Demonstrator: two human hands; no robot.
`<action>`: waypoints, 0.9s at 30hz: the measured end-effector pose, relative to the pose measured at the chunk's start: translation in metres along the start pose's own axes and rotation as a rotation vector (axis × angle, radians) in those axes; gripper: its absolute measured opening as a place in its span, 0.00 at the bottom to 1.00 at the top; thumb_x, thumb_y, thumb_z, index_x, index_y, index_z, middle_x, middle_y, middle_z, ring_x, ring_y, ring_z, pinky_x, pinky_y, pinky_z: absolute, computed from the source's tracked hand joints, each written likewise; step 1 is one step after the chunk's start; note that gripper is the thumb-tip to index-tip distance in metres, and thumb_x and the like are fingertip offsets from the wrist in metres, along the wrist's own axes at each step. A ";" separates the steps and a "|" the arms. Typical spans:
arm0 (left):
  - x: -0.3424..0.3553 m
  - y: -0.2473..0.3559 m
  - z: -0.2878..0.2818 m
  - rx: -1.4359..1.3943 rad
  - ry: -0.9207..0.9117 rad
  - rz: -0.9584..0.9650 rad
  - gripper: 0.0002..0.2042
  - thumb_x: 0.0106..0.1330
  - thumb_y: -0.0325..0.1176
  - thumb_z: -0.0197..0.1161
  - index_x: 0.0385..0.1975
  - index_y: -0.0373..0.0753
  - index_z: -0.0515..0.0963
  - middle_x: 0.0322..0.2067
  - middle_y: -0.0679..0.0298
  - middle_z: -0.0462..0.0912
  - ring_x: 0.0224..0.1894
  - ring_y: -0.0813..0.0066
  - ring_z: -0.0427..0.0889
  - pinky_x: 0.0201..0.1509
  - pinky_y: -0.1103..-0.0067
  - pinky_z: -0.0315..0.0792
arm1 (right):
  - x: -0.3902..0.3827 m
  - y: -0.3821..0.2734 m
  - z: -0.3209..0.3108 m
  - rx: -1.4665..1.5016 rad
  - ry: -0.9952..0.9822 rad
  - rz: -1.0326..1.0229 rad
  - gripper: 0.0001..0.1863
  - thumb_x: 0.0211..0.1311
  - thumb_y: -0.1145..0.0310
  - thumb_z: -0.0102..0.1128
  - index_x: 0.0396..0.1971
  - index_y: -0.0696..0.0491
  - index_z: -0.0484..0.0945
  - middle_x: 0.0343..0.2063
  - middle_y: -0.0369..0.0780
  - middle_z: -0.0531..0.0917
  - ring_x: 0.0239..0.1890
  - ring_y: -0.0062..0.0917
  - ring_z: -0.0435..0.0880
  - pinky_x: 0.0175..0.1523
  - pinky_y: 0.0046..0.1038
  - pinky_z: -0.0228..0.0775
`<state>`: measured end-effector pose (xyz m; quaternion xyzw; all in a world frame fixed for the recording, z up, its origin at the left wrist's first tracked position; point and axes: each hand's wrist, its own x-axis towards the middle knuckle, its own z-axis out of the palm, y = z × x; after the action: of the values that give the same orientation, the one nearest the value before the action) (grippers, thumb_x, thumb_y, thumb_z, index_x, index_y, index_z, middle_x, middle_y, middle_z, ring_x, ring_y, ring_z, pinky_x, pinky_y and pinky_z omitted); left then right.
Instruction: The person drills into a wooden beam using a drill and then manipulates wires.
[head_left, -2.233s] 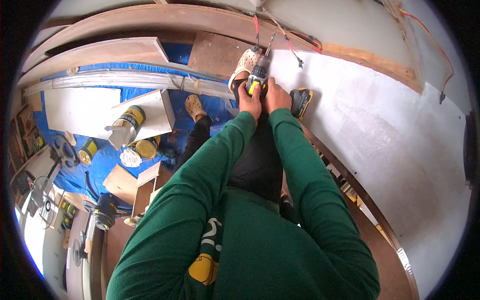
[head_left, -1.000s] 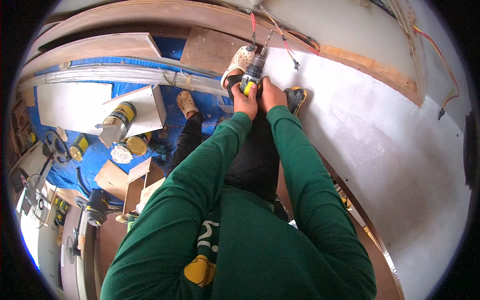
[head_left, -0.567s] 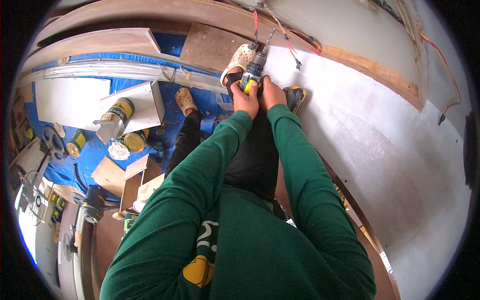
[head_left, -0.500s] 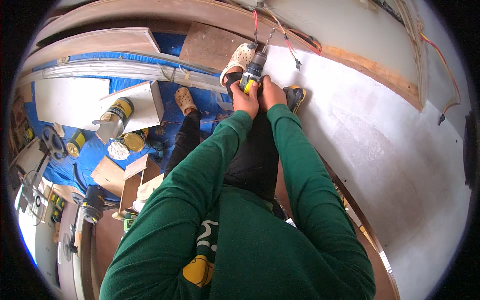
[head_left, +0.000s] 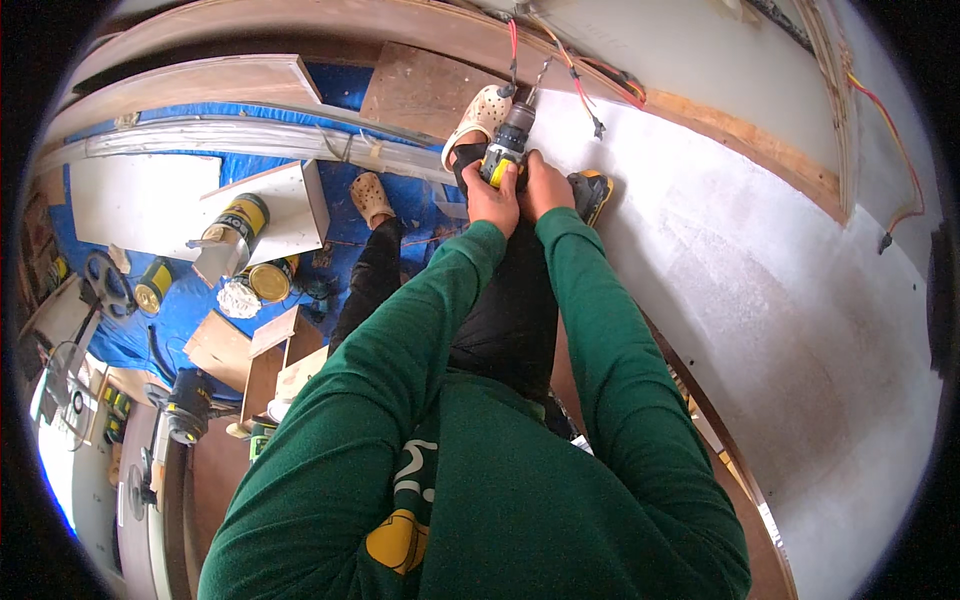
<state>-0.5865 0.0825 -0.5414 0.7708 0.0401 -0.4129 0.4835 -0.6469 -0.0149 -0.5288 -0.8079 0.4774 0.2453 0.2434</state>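
Drill [head_left: 507, 150], cordless, yellow and black, gripped at arm's length in front of the person and pressed toward the white wall panel [head_left: 760, 270]. Left hand [head_left: 491, 197] and right hand [head_left: 546, 186] are both clenched around the rear of the tool, thumbs side by side, with the two green sleeves [head_left: 590, 300] converging on it from below. Long axis of the drill: it runs away from the hands, up and slightly right in the head view, with the grey chuck leading and the bit tip meeting the panel's upper edge close to a bundle of loose red and dark wires [head_left: 580, 85] (contact between bit and wires cannot be judged at this size). Both hands sit equally near the tool; the left covers the yellow body, the right lies just beside it against the panel. A cream clog [head_left: 480, 115] sits just left of the chuck, a tan clog [head_left: 371, 198] farther left on the blue tarpaulin [head_left: 340, 90]. Well apart to the left: yellow-and-black tins [head_left: 235, 220], white board offcuts [head_left: 140, 200] and a long pale rail [head_left: 230, 140].
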 end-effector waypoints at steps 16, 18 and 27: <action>-0.001 -0.001 0.000 0.020 0.007 0.034 0.31 0.70 0.47 0.67 0.60 0.29 0.63 0.49 0.35 0.79 0.53 0.39 0.80 0.59 0.61 0.73 | 0.000 0.004 0.004 -0.018 0.020 -0.018 0.09 0.71 0.69 0.46 0.46 0.53 0.72 0.38 0.56 0.85 0.43 0.56 0.85 0.47 0.56 0.76; -0.001 -0.002 0.000 0.038 0.014 0.051 0.31 0.70 0.47 0.67 0.60 0.30 0.64 0.49 0.35 0.80 0.53 0.39 0.81 0.58 0.61 0.73 | 0.001 0.006 0.006 -0.022 0.021 -0.020 0.09 0.72 0.69 0.46 0.46 0.54 0.72 0.38 0.56 0.85 0.43 0.56 0.85 0.46 0.56 0.76; 0.003 0.025 -0.019 0.238 -0.089 -0.015 0.36 0.59 0.52 0.75 0.57 0.30 0.70 0.47 0.37 0.83 0.53 0.41 0.83 0.58 0.61 0.75 | -0.003 0.000 0.001 0.009 0.035 -0.038 0.10 0.73 0.69 0.44 0.47 0.55 0.71 0.38 0.56 0.85 0.43 0.55 0.84 0.47 0.55 0.75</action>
<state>-0.5616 0.0835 -0.5222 0.8033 -0.0249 -0.4521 0.3870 -0.6480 -0.0120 -0.5275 -0.8199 0.4671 0.2242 0.2435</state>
